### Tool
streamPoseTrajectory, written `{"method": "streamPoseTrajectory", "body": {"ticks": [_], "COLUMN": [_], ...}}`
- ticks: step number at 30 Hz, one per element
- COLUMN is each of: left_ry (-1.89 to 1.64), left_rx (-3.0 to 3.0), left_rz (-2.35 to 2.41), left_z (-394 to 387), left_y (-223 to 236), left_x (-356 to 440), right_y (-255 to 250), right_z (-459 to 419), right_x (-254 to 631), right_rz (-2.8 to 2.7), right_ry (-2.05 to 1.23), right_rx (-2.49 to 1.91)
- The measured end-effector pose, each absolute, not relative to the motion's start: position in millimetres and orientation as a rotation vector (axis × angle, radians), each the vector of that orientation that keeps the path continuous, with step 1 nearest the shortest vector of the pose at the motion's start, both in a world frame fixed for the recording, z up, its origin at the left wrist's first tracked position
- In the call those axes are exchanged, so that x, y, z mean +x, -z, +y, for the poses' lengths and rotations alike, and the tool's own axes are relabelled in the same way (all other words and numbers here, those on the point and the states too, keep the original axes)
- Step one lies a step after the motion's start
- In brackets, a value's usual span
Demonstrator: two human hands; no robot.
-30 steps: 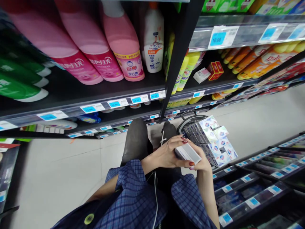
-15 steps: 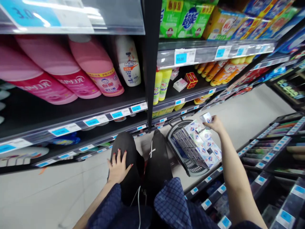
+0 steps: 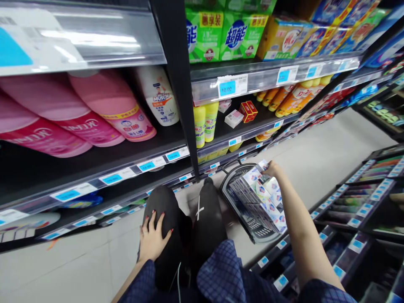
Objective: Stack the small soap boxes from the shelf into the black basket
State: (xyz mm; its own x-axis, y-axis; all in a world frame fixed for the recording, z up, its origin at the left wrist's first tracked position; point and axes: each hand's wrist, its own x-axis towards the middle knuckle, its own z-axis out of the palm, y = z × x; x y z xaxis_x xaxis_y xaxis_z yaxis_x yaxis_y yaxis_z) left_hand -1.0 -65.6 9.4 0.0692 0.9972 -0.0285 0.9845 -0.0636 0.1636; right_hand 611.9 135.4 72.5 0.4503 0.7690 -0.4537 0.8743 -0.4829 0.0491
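Where shelves (image 3: 259,82) flank pale floor (image 3: 331,151), left fingers (image 3: 152,221) spread, right fingers (image 3: 269,169) clamp a box (image 3: 262,164).

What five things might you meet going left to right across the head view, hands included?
Left hand on the left knee, yellow bottles, small white box, red boxes, right hand at the stacked boxes in the basket.

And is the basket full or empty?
Partly filled: stacked boxes take up much of the basket, while its bare slotted plastic shows beside them, toward the person's side.
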Motion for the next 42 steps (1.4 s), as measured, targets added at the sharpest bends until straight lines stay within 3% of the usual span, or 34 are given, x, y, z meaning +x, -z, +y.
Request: {"method": "streamPoseTrajectory", "body": {"ticks": [8, 14, 42], "left_ry": [-0.045, -0.05, -0.039], "left_rx": [2.112, 2.093, 2.098], "left_rz": [2.053, 2.054, 2.048], "left_z": [-64, -64, -65], "left_y": [-19, -19, -16], "left_x": [2, 3, 0], "right_y": [-91, -87, -90], "right_z": [142, 146, 142], "right_x": [613, 601, 584], "right_rz": [1.447, 1.694, 1.729], "right_ry": [0.76, 0.606, 0.542], "right_rx": [2.445, 2.432, 2.339]}}
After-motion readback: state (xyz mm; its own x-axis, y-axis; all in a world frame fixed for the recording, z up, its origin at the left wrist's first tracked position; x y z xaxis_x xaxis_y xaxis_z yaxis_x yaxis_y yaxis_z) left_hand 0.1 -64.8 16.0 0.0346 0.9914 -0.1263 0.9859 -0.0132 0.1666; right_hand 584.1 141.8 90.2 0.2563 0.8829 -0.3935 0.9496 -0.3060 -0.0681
